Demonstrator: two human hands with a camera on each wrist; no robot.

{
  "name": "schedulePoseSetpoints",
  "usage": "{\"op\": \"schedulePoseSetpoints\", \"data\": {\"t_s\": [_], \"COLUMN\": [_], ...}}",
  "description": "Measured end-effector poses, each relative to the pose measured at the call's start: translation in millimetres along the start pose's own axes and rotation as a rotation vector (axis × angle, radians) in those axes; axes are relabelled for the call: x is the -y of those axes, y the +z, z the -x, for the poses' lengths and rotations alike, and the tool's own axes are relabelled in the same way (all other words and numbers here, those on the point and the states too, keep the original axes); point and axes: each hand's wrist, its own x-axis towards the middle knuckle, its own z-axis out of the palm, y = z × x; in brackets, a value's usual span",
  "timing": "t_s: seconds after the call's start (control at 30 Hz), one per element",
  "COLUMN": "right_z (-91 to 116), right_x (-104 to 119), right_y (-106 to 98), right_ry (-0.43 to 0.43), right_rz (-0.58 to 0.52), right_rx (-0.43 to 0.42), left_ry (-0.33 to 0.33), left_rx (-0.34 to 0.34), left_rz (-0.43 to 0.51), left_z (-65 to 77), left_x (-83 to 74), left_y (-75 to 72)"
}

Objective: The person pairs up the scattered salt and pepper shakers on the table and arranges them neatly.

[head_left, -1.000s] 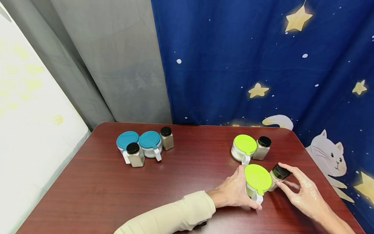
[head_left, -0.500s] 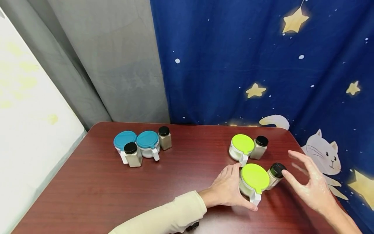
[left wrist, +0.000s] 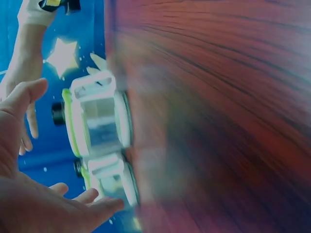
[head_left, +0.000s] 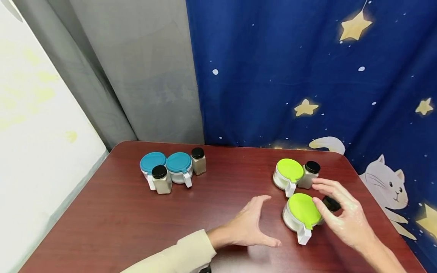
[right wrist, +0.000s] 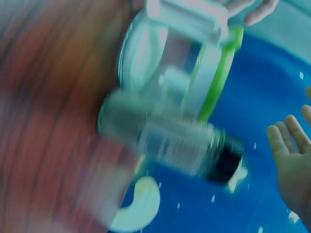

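My left hand [head_left: 247,225] is spread with nothing in it, to the left of the front lime-lidded seasoning jar [head_left: 304,210]. That jar stands upright, its white handle facing me. My right hand [head_left: 346,218] hovers with loosely bent fingers in front of a black-capped spice bottle [head_left: 331,203], hiding most of it. In the right wrist view the spice bottle [right wrist: 170,138] stands beside the jar, and the hand is apart from it. Just behind stand another lime-lidded jar [head_left: 288,170] and a spice bottle [head_left: 312,167].
Two blue-lidded jars [head_left: 179,163] and two black-capped spice bottles [head_left: 162,184] form a group at the table's back left. The reddish-brown table [head_left: 119,227] ends at a curtain [head_left: 246,94]. A small black object [head_left: 206,269] shows beside the left sleeve.
My left hand has let go of the front lime-lidded jar and drawn back left. My right hand released the spice bottle, lifted away right, then came back left over it.
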Motion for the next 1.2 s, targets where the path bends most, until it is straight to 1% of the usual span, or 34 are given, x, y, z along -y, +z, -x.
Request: {"op": "schedulePoseSetpoints", "data": {"t_s": [0.1, 0.2, 0.3, 0.4, 0.47, 0.57, 0.63, 0.67, 0.73, 0.77, 0.83, 0.87, 0.9, 0.97, 1.03, 1.07, 1.1, 1.13, 1.2], "right_z": [-5, -12, -16, -19, -20, -19, -19, -18, -19, -20, -22, -23, -24, -27, -30, -32, -34, -37, -43], "right_x": [20, 41, 54, 60, 61, 59, 58, 58, 60, 62, 66, 68, 70, 75, 79, 80, 82, 84, 86], "right_y": [13, 26, 36, 47, 56, 73, 86, 92, 104, 110, 121, 127, 132, 143, 155, 161, 166, 172, 184], "right_ry": [-0.057, -0.100, -0.108, -0.094, -0.103, -0.126, -0.129, -0.120, -0.102, -0.080, -0.043, -0.029, -0.021, 0.002, 0.004, 0.007, 0.015, 0.024, 0.047], "right_rz": [-0.087, -0.164, -0.186, -0.209, -0.228, -0.243, -0.247, -0.250, -0.249, -0.253, -0.268, -0.258, -0.246, -0.208, -0.167, -0.149, -0.143, -0.137, -0.139], "right_rx": [-0.013, -0.012, -0.005, 0.005, 0.005, 0.011, 0.021, 0.031, 0.051, 0.068, 0.106, 0.124, 0.143, 0.191, 0.235, 0.255, 0.277, 0.297, 0.330], "left_ry": [-0.044, -0.079, -0.088, -0.091, -0.073, -0.046, 0.005, 0.034, 0.111, 0.149, 0.221, 0.251, 0.283, 0.329, 0.372, 0.381, 0.382, 0.363, 0.308], "left_rx": [-0.030, -0.061, -0.092, -0.131, -0.183, -0.287, -0.339, -0.346, -0.318, -0.290, -0.234, -0.220, -0.220, -0.254, -0.319, -0.352, -0.382, -0.411, -0.450], "left_rz": [0.076, 0.107, 0.126, 0.122, 0.121, 0.123, 0.149, 0.174, 0.238, 0.272, 0.333, 0.357, 0.377, 0.424, 0.488, 0.518, 0.545, 0.560, 0.553], "left_z": [12.4, 25.2, 38.0, 51.3, 61.1, 76.7, 87.5, 92.9, 103.2, 108.6, 119.6, 125.0, 130.3, 141.0, 150.7, 154.7, 158.4, 161.6, 165.5], "left_x": [9.0, 14.7, 17.2, 17.7, 18.5, 22.4, 28.3, 32.3, 43.0, 49.6, 64.5, 72.5, 80.8, 97.4, 114.3, 123.0, 131.6, 139.9, 157.5], "left_y": [-10.6, -21.6, -32.4, -43.0, -49.6, -60.6, -70.0, -76.3, -92.3, -102.0, -124.5, -136.9, -149.9, -175.8, -199.0, -209.1, -217.9, -225.4, -237.0]}}
